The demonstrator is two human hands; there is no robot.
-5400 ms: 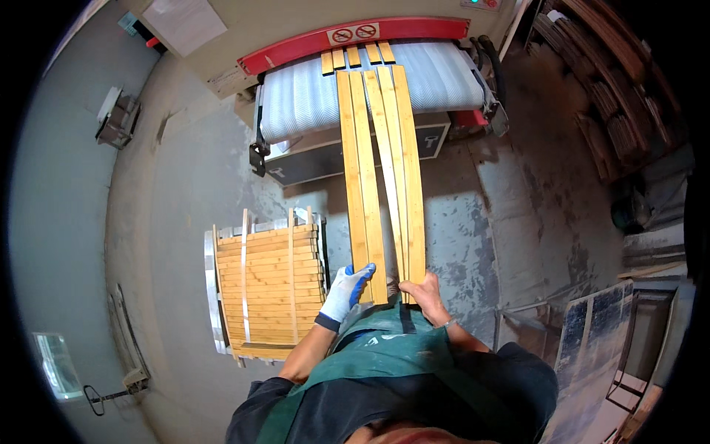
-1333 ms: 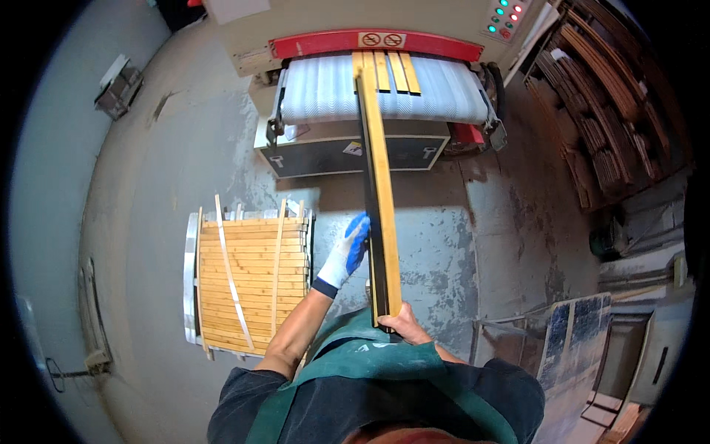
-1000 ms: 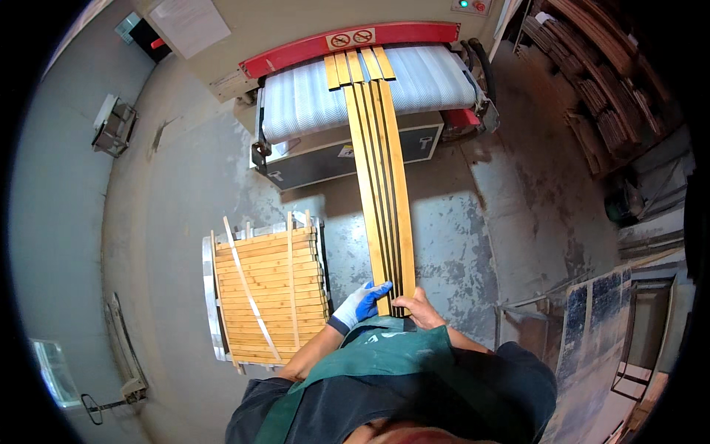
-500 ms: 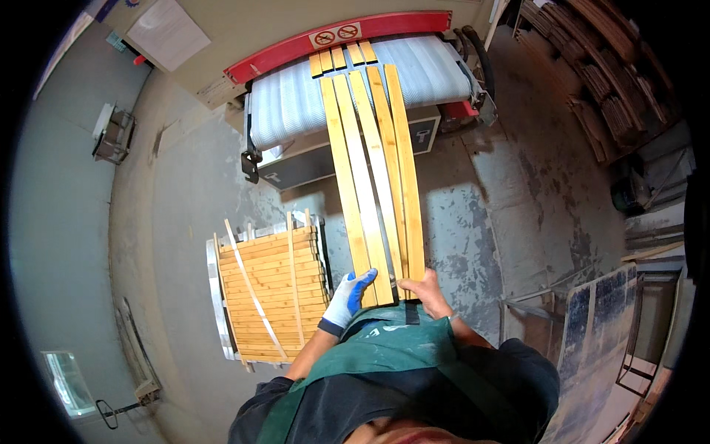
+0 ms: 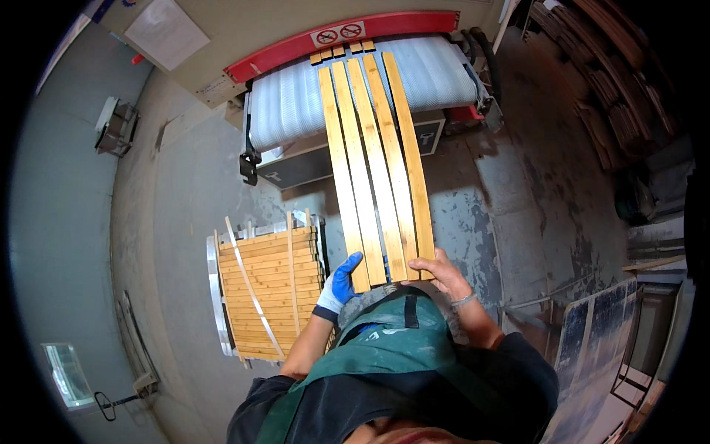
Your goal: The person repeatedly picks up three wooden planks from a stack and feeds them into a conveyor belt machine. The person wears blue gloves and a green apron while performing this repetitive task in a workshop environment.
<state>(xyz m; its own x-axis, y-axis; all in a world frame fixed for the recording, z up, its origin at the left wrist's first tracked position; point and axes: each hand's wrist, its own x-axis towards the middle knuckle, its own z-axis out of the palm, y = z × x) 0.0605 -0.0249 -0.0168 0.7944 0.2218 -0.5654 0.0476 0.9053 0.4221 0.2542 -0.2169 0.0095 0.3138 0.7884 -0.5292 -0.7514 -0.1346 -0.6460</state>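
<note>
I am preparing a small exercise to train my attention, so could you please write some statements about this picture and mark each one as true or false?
1. The left hand is gloved. True.
2. The right hand is gloved too. False: it is bare, with its thumb on top of the wooden strips.
3. The far ends of these strips reach over the pale belt. True.
4. The stack of wood is on the person's right side. False: it is on the left side.
5. The bar behind the belt is green. False: it is red.
6. The person wears a green apron. True.
</note>
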